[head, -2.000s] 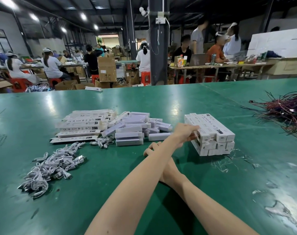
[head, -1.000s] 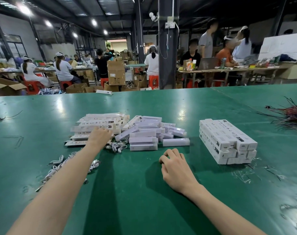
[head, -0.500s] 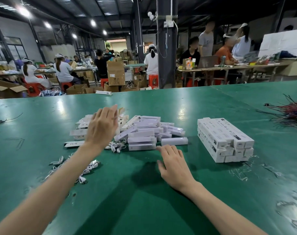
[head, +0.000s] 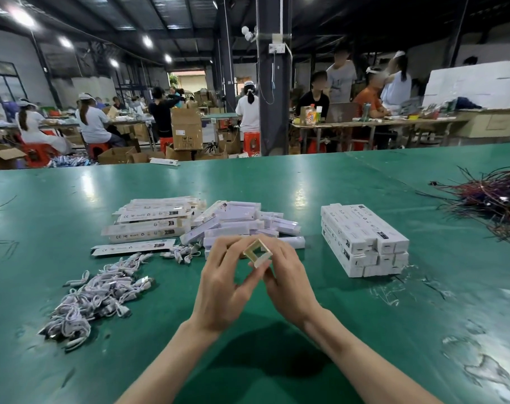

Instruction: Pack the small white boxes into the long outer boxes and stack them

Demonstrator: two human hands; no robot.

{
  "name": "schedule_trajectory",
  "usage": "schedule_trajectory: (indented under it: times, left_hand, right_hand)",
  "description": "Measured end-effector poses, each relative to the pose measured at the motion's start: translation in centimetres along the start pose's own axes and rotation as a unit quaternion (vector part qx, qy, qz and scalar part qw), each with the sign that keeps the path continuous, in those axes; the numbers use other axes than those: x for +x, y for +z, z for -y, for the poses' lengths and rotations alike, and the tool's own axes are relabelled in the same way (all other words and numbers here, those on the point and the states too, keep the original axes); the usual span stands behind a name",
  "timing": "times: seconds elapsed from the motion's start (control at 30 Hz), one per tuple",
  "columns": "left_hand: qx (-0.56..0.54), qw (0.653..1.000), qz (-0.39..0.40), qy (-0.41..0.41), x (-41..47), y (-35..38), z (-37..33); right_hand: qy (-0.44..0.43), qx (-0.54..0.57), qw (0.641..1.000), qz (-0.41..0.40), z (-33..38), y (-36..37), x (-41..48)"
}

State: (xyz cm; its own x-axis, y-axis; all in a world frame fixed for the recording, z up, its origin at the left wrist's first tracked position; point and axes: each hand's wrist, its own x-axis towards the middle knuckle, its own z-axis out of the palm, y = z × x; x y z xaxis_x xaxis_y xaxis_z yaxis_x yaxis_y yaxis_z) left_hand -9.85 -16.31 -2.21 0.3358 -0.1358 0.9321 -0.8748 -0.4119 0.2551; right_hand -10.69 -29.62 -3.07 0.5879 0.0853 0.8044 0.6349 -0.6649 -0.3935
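Left of the finished stack (head: 364, 239), above the green table (head: 58, 217): both hands raised, one long outer box (head: 257, 253) between them, seen end-on, square mouth open toward the camera. Left hand (head: 219, 284) pinches its left side, thumb below and fingers curled over the top. Right hand (head: 288, 281) grips the right side, fingers wrapped close. How far the box runs behind the fingers cannot be told.

Finished stack: white boxes in layers, printed faces up, resting on the table, apart from both hands.

Just left of the stack, a loose pile of small white boxes (head: 242, 225); the hands and the held box hide its near edge. Further left of the stack, past that pile, a heap of flattened outer boxes (head: 151, 220), one lying alone at its near side.

Far left of the stack and nearer the camera, a mound of white cable bundles (head: 99, 295); a few strays (head: 184, 253) lie near the left hand's fingertips.

Right of the stack, well apart, a tangle of dark red and purple wires (head: 492, 202). Nearer than the stack on the same side, pale scuffs on the tabletop (head: 481, 368).

Beyond the stack, past the table's far edge: a dark pillar (head: 272, 83), a tall brown carton (head: 186, 129), seated and standing workers at other benches
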Motion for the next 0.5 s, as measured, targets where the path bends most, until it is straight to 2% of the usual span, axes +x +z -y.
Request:
schedule_trajectory:
  times: [0.3,0.43,0.5]
  left_hand:
    - [-0.011,0.999,-0.027,-0.018,-0.3,-0.3,0.4]
    - [-0.019,0.995,-0.023,-0.090,-0.4,-0.7,0.1]
    - [-0.025,0.993,-0.018,-0.115,-0.4,-0.8,-0.1]
  right_hand:
    - [0.004,0.066,0.998,0.004,0.2,-0.3,0.0]
    - [0.061,0.144,0.986,0.056,1.2,-0.6,0.0]
    - [0.064,0.179,0.980,0.066,1.5,-0.6,0.0]
